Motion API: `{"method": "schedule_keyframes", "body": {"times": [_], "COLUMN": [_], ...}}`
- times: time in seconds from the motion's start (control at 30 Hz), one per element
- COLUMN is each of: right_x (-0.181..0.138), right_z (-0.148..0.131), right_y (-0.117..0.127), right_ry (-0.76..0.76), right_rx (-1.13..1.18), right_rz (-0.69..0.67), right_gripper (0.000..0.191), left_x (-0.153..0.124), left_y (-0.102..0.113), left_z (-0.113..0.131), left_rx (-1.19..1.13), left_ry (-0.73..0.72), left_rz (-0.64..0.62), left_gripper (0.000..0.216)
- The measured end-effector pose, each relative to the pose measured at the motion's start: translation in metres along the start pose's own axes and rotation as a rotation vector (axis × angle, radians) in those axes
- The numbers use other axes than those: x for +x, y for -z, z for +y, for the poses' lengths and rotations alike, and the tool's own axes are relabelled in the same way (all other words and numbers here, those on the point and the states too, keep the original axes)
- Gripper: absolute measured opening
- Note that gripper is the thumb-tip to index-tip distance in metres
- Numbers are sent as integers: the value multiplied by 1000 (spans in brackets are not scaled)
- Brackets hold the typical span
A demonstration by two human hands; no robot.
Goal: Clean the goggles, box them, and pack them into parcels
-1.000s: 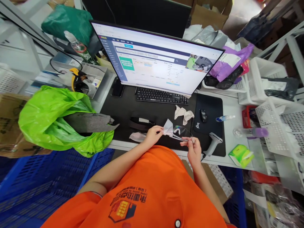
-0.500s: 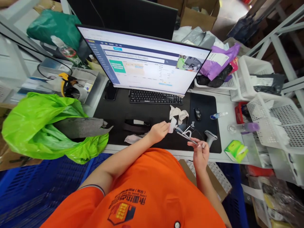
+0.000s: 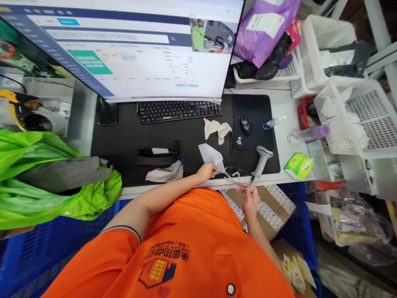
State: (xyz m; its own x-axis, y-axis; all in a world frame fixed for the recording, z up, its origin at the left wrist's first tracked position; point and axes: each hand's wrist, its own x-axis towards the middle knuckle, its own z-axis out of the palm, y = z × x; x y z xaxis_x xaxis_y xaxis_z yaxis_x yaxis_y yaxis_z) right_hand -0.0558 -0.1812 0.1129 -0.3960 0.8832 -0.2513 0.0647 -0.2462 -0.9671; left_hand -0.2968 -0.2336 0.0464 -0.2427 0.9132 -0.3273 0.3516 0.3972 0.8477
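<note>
Far L of the keyboard [image 3: 180,111], a bright green bag [image 3: 93,203] w/ a grey item [image 3: 62,174] poking out of its mouth. On the person's side of the keyboard's L half, a dark case [image 3: 158,157] w/ white label on the black mat [image 3: 120,145]; a crumpled pale cloth [image 3: 166,171] just nearer the person. Below the keyboard's R half, L hand [image 3: 205,171], fingers pinched on a white cloth [image 3: 211,155]; can't tell if they touch the glasses too. Crumpled tissues [image 3: 217,130] near the keyboard's R end. Glasses [image 3: 235,181] sit at the surface's front edge, below & a bit R of the keyboard, arms twd R hand [image 3: 249,199], whose fingers grip them. R of keyboard: mouse [image 3: 245,125] on its pad [image 3: 257,105], then scanner [image 3: 262,159] nearer the person, small bottle [image 3: 273,123], green tissue pack [image 3: 299,166] farthest R.
</note>
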Motion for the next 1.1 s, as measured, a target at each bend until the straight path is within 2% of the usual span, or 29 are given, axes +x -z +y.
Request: {"method": "schedule_keyframes", "body": {"times": [0.2,0.47,0.67,0.77,0.9,1.1], "right_x": [4,26,32,28,25,29], "right_z": [15,20,28,33,40,52], "right_y": [-4,-21,-31,-26,-13,0], "right_ry": [-60,-32,3,50,202,437], "right_rx": [-68,-58,-71,-204,-464,-595], "right_rz": [-5,4,-25,-97,-196,-434], "right_gripper": [30,29,28,27,22,20], "left_x": [4,-2,-6,-6,-6,-8], "left_y": [-6,5,5,7,11,18], "left_z": [4,6,0,-3,-4,4], "left_rx": [-94,-86,-106,-107,-108,-106], "left_ry": [110,115,138,138,119,41], "left_rz": [73,194,244,278,290,263], "left_gripper": [16,12,12,12,13,12]}}
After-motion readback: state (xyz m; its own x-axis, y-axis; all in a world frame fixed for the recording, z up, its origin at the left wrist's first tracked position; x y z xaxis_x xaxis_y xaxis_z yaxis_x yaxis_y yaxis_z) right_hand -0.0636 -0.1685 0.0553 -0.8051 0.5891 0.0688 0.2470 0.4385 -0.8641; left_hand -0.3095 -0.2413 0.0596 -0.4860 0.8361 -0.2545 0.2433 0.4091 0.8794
